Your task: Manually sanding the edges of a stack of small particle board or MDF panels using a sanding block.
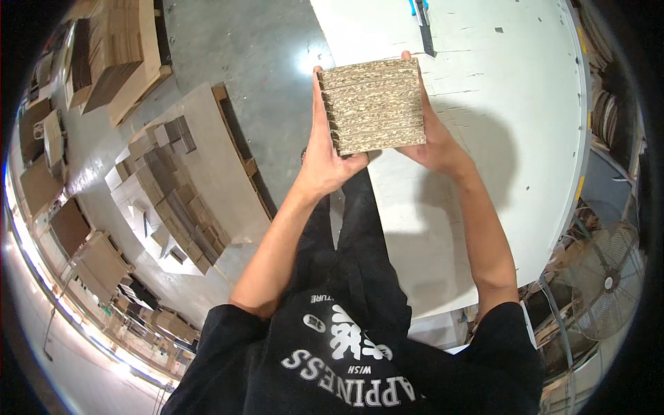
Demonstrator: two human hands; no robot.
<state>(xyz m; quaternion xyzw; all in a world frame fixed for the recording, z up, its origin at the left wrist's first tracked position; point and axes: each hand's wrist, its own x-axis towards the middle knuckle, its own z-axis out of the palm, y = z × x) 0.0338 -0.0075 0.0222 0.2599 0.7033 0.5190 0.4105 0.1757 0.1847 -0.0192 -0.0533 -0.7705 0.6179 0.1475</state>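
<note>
The stack [374, 107] at upper centre is banded in flecked tan and brown, the table [536, 83] at right whitish with dark marks, the knife [425, 34] at top blue and black, the shirt [449, 373] at bottom black with white print.

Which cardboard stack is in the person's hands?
The speckled tan, square-faced cardboard stack, clasped between the bare left hand and bare right hand; the brown cardboard stacks off to the left touch neither hand.
</note>
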